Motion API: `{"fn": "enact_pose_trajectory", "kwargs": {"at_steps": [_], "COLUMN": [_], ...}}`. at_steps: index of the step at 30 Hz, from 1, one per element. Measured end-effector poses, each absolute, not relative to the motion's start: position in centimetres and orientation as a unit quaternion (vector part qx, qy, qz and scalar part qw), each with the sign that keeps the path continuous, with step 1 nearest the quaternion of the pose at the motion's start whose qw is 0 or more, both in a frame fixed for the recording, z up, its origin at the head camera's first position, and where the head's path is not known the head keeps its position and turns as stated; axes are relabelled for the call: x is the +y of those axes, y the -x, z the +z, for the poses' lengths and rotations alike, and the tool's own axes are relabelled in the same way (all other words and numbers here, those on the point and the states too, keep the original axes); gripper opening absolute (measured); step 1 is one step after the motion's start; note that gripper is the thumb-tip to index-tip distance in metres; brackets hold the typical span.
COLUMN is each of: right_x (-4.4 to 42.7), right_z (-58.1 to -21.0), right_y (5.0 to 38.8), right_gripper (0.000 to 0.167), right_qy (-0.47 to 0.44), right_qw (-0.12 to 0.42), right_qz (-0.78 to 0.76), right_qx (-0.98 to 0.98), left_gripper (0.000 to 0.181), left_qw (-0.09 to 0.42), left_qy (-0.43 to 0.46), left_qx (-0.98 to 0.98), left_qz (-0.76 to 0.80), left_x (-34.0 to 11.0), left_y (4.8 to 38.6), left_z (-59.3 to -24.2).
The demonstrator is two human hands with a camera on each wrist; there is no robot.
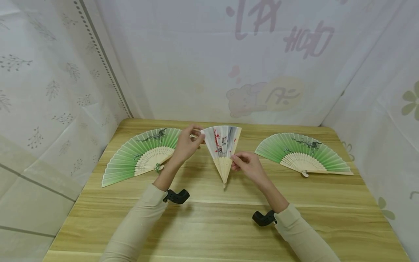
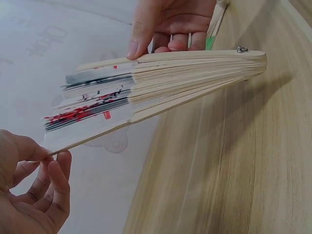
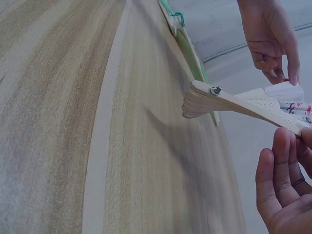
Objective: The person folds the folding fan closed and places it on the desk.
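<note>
A white folding fan [image 1: 223, 145] with red blossoms and dark branches is partly spread between both hands, pivot end toward the person. The left hand [image 1: 190, 143] pinches its upper left corner; in the left wrist view thumb and fingers of that hand [image 2: 34, 183] grip the outer rib's tip. At the right edge the right hand [image 1: 250, 167] pinches the outer rib about midway. In the right wrist view the right hand [image 3: 287, 187] holds the rib of the fan [image 3: 243, 105], whose metal pivot shows. The left wrist view shows the folds [image 2: 97, 100] closely stacked.
On the wooden table [image 1: 209, 233] a spread green fan [image 1: 126, 160] lies at the left, partly behind the left forearm, and another spread green fan [image 1: 302, 151] lies at the right. Patterned curtains [image 1: 183, 65] hang behind and at both sides.
</note>
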State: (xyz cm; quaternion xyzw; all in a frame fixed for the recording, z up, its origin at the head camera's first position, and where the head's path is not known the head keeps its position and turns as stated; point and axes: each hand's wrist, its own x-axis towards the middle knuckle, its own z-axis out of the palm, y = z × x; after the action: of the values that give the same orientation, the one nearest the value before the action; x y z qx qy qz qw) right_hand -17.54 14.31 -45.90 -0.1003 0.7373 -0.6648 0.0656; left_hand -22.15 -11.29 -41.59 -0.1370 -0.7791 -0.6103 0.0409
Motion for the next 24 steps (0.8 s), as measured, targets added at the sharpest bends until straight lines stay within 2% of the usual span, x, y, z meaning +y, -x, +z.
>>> {"fn": "enact_pose_trajectory", "kwargs": {"at_steps": [24], "right_x": [14.0], "right_z": [-45.8], "right_y": [17.5], "right_gripper": [0.022], "right_qy": [0.092], "right_qw": [0.062], "right_qz": [-0.66], "right_qx": [0.743], "left_gripper": [0.021], "left_qw": [0.051], "left_qy": [0.126], "left_qx": [-0.762], "left_qz": [-0.633], "left_x": [-10.1], "left_y": [22.4], "left_z": [-41.7]}}
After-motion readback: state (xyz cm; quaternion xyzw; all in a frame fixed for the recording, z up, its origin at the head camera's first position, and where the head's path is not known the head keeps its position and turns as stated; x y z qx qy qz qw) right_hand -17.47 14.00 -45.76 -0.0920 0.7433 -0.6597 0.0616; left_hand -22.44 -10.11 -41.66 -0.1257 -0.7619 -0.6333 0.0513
